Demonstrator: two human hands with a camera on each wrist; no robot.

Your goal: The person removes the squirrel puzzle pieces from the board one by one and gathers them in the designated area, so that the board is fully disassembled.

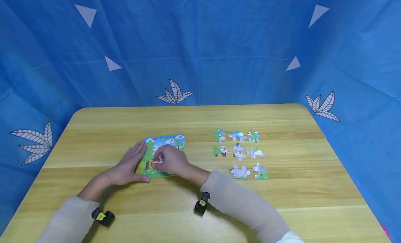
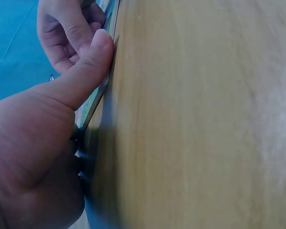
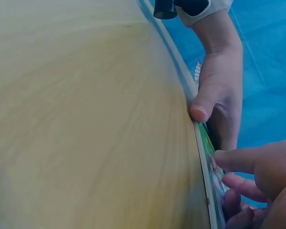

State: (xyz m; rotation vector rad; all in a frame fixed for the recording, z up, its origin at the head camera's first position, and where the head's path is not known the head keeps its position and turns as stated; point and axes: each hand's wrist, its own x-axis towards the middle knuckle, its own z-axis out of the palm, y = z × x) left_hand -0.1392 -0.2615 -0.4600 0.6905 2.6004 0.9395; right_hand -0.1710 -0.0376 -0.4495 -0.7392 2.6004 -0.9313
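Note:
A picture puzzle board with a green and blue scene lies left of the table's middle. My left hand rests along its left side, fingers stretched out, thumb at the near left corner. The left thumb presses near the board's edge in the left wrist view. Over the board, my right hand has its fingers bent down to the picture by a brown-orange figure. In the right wrist view the right thumb and index fingertips sit at the board's surface. I cannot tell whether they pinch a piece.
Several jigsaw pieces lie spread in three rows on the wooden table, right of the board. The near row has two pieces. A blue curtain hangs behind the table. Each wrist wears a small black camera.

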